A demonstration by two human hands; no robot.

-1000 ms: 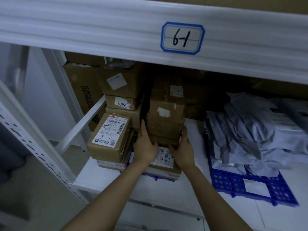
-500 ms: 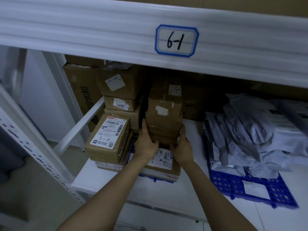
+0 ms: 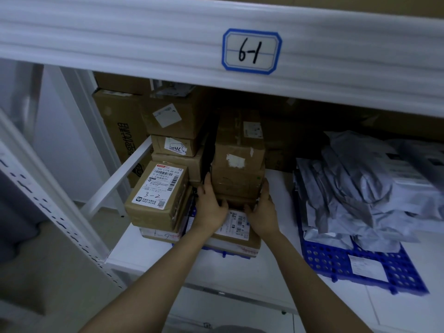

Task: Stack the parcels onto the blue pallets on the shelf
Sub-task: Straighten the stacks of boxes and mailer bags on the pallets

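Nearest, two bare forearms rise from the bottom of the frame and cross the white shelf (image 3: 252,272) toward the centre. Overhead, the white front beam (image 3: 120,39) fills the upper frame, with a blue-edged tag (image 3: 251,51) handwritten "6-1" at upper centre.

The left hand (image 3: 211,210) and right hand (image 3: 263,213) grip a brown parcel (image 3: 236,186) between them at centre frame. Each hand lays its fingers along one side of the parcel and hooks its thumb round the lower front edge. This parcel sits on a flat parcel (image 3: 236,223) with a white barcode label, and that one lies on a blue pallet (image 3: 223,253), of which only the front edge shows. A taller carton (image 3: 240,138) rests on top of the gripped parcel.

Just left of the hands stands a labelled box (image 3: 158,186) marked "3-2", on top of other parcels. At lower right lies a second blue pallet (image 3: 336,260), carrying a loose white slip (image 3: 367,267) near its front and a heap of grey mailer bags (image 3: 355,188) further back.

Deeper in, at centre left, more cartons (image 3: 173,118) are stacked up to the beam, with a large printed box (image 3: 115,131) behind them.
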